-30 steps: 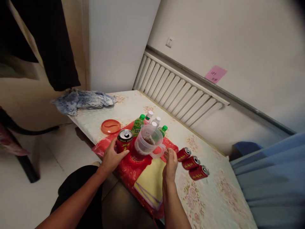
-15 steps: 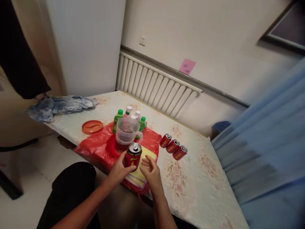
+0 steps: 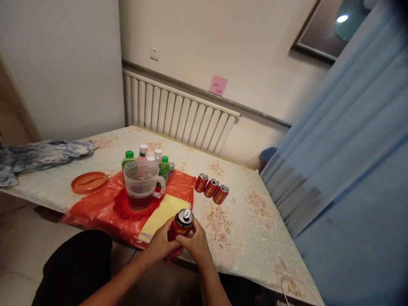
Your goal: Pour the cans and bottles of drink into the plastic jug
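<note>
Near the table's front edge, a red drink can with an opened silver top is held between both hands. My left hand wraps its left side, and my right hand grips its right side, the thumbs meeting low at its front. Behind and to the left stands a clear plastic pitcher part filled with reddish-brown liquid, on a red scalloped dish. A yellow cloth or paper lies between pitcher and can. Three more red cans stand in a row to the right.
Several bottles with green and white caps stand behind the pitcher on a red plastic sheet. An orange lid lies to the left. Crumpled patterned cloth is at the far left; a blue curtain hangs on the right.
My right hand, earlier open beside the can, has closed on it. The can has moved right, away from the pitcher, and down towards the table's front edge. The view has turned to the right.
</note>
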`<state>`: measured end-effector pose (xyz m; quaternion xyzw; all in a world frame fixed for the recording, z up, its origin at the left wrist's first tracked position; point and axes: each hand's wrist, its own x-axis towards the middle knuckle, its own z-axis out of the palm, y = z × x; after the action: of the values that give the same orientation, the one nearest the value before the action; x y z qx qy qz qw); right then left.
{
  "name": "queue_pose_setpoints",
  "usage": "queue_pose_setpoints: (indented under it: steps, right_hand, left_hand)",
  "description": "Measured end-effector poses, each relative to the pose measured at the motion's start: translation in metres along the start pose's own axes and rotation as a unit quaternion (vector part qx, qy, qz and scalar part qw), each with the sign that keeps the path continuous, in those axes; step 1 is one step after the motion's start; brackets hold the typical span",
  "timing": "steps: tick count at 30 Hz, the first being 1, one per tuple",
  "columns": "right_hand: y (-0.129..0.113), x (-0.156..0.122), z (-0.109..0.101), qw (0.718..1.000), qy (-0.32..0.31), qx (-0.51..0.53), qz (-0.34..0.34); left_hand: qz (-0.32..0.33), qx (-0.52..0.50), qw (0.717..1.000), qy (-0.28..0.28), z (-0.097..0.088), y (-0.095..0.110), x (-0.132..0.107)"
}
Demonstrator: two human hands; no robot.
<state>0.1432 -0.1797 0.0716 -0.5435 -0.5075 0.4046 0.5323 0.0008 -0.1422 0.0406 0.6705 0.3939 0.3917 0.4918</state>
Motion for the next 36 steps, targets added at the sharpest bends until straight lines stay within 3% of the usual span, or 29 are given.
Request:
queue_pose_setpoints:
  steps: [3,5,10,13,16,20,27,36]
  right_hand:
    - [0.013,0.001,-0.011,1.000,0.020,0.000,-0.002]
    - [0.020,0.002,-0.020,0.999,0.036,0.009,0.006]
    - [0.036,0.005,-0.047,0.991,0.132,-0.007,0.028]
    - [0.046,0.007,-0.064,0.985,0.168,-0.027,0.036]
    - [0.056,0.011,-0.079,0.980,0.190,-0.050,0.040]
    - [0.065,0.018,-0.098,0.974,0.217,-0.059,0.029]
    - [0.077,0.042,-0.136,0.954,0.290,-0.075,0.022]
    - [0.096,0.090,-0.171,0.926,0.364,-0.100,0.007]
  left_hand:
    - [0.015,-0.002,0.998,-0.056,0.006,-0.004,0.004]
    - [0.022,0.037,0.997,-0.058,0.006,-0.014,0.008]
    - [0.048,0.196,0.979,0.024,-0.008,-0.050,0.024]
    - [0.102,0.300,0.946,0.073,-0.020,-0.064,0.039]
    - [0.119,0.367,0.920,0.074,-0.025,-0.069,0.053]
    - [0.112,0.391,0.911,0.062,-0.024,-0.074,0.062]
    - [0.132,0.452,0.880,0.070,-0.022,-0.083,0.061]
    - [0.133,0.480,0.865,0.064,-0.023,-0.090,0.063]
